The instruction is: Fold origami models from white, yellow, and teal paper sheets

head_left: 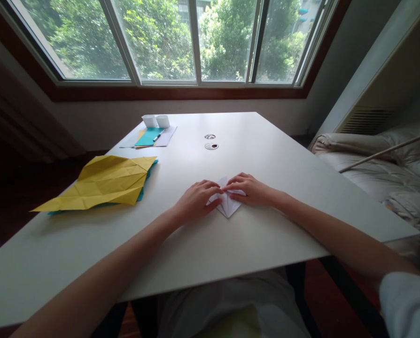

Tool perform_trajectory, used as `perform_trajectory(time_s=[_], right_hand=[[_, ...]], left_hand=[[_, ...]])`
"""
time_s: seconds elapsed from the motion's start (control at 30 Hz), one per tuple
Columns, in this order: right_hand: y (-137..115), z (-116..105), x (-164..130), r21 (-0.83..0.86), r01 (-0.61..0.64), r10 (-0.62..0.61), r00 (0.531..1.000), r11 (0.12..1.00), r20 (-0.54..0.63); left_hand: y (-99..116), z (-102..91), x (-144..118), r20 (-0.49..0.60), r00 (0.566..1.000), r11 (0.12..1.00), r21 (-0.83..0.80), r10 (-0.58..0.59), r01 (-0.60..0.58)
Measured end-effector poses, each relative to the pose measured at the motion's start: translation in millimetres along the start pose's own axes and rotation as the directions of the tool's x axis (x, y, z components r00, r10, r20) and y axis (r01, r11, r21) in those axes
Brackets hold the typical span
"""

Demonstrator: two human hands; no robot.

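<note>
At the centre of the frame, on the white worktop (266, 155), lies a small folded white paper (227, 206), its point toward the person. Both hands press down on it: the left hand (196, 201) lies flat with fingers spread over its left half, the right hand (250, 190) lies flat over its right half, fingertips almost meeting at the middle. Neither grips anything; they pin the paper. It looks like a crease being flattened. Judging by this, any further fold would need the layers kept aligned. Toward the left sits creased yellow paper (104, 185) over teal paper (147, 180).
</note>
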State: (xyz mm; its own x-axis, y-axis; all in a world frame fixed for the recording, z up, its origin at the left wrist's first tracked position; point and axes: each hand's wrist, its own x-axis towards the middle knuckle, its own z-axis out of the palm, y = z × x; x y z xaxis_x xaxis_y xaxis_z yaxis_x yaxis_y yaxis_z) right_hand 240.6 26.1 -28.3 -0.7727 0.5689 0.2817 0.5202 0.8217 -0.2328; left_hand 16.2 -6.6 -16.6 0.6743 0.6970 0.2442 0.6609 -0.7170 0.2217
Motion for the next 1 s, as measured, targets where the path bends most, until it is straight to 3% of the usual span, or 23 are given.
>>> perform_trajectory(time_s=[0.2,0.4,0.57,0.7,1.0], right_hand=[[3,-6,2,0.050,0.002,-0.002,1.000,0.999,0.007],[32,-30,-8,0.000,-0.088,0.088,0.996,0.996,-0.021],[53,-38,-19,0.052,-0.128,0.121,0.985,0.990,0.123],[51,-39,-21,0.093,-0.155,0.137,0.975,0.984,0.175],[43,-37,-16,0.167,-0.117,0.091,0.983,0.979,0.159]], left_hand=[[-3,10.8,2,0.007,0.996,0.995,0.052,-0.089,0.089],[2,7.2,0,0.029,0.993,0.989,0.105,-0.110,0.107],[3,6.4,-1,0.040,0.993,0.989,0.107,-0.111,0.107],[1,7.8,-1,0.039,0.995,0.990,0.112,-0.092,0.087],[1,8.3,-2,0.045,0.994,0.989,0.115,-0.102,0.096]])
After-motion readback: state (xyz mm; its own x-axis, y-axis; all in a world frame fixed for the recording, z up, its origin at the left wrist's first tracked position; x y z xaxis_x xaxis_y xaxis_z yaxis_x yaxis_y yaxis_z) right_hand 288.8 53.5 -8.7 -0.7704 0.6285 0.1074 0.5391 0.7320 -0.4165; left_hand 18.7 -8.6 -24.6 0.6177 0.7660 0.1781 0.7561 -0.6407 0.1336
